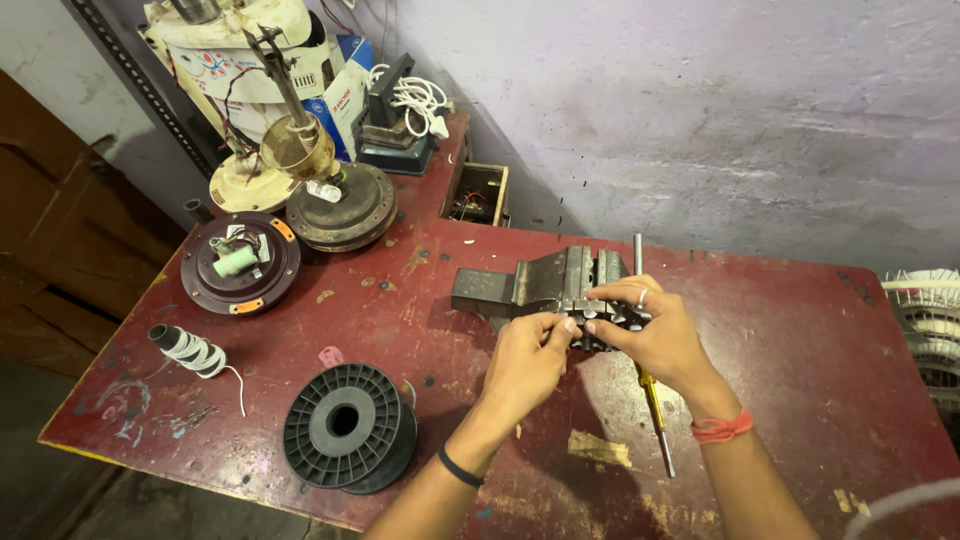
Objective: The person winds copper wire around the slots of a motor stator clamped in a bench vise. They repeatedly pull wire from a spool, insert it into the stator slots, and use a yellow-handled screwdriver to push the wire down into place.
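- Head view: both my hands, left (525, 362) and right (655, 335), pinch a small metal part (598, 328) at the bench vise (545, 282).
- Black spool (345, 427) lies left on the red tabletop (800, 350).

Both hands cover the front of the grey metal bench vise (545, 280) at centre frame, so whatever its jaws hold cannot be told. The white wire fan guard (925, 310) is cut off by the right edge. The contents of the small open wooden box (480, 195) are too small to tell.
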